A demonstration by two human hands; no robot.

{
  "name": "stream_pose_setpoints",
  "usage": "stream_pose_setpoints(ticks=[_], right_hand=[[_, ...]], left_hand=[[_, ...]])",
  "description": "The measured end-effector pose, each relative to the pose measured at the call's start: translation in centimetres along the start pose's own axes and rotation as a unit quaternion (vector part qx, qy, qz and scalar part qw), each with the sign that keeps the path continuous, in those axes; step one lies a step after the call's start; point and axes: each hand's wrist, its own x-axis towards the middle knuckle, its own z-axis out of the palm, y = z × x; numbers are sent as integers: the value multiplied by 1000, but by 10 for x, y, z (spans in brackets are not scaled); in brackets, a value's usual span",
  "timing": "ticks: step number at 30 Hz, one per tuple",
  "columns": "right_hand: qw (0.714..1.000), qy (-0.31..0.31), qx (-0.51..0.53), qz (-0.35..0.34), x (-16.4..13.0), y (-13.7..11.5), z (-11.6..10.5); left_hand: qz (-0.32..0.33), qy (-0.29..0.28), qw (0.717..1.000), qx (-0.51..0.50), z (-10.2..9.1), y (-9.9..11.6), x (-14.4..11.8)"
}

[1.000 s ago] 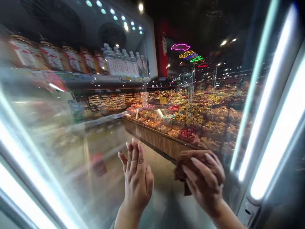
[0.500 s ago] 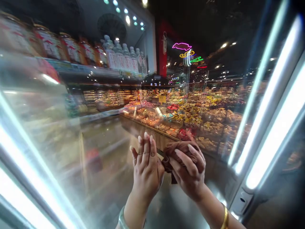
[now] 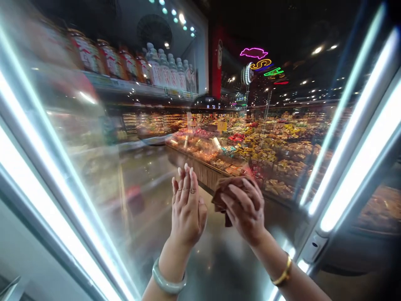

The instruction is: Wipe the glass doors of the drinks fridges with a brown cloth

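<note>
Left hand point(image 3: 187, 209) lies flat against the glass door point(image 3: 140, 234), fingers straight and pressed together, pointing up; it holds nothing. A pale green bangle point(image 3: 167, 281) sits on that wrist.

Right hand point(image 3: 246, 211) presses a brown cloth point(image 3: 230, 188) against the same glass, just right of the left hand. Fingers are spread over the cloth and curled at its top edge, holding it to the pane; part of the cloth hangs out below the palm. A gold bangle point(image 3: 283, 274) is on the right wrist. The two hands are near each other, not touching.

The cloth is on the lower middle of the door, roughly midway between its left and right edges.

Bright light strips point(image 3: 354, 138) run along the door's right edge, and another pair point(image 3: 46, 167) along its left edge. A grey fitting point(image 3: 313, 247) sits at the foot of the right strips.

The glass carries reflections: a shop floor with a long wooden display point(image 3: 250, 154) heaped with packaged goods, and neon signs point(image 3: 261, 62) above. At the upper left a shelf point(image 3: 125, 85) bears jars point(image 3: 103, 58) with red-and-white labels and clear bottles point(image 3: 169, 71); that area is blurred, so the labels cannot be read
</note>
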Motion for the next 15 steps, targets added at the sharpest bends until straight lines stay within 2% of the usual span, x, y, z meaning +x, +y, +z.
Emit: stream_pose_setpoints(ticks=[2, 4, 6, 8, 10, 12, 15], right_hand=[[997, 31, -43, 48, 9, 21, -6], [988, 93, -71, 104, 45, 30, -1], [981, 136, -77, 117, 88, 20, 13], [985, 133, -74, 79, 113, -6, 30], [996, 81, -22, 2, 107, -34, 40], [997, 35, 42, -61, 75, -49, 39], [996, 0, 63, -66, 29, -36, 21]], left_hand=[[-13, 5, 1000, 16, -3, -6, -2], [-29, 15, 999, 22, -5, -11, -1], [-49, 27, 998, 22, -5, -16, 1], [-63, 32, 997, 19, -5, -21, 3], [-57, 38, 998, 12, -7, -26, 3], [-45, 48, 998, 7, -10, -30, 0], [-42, 50, 998, 12, -18, -35, -5]])
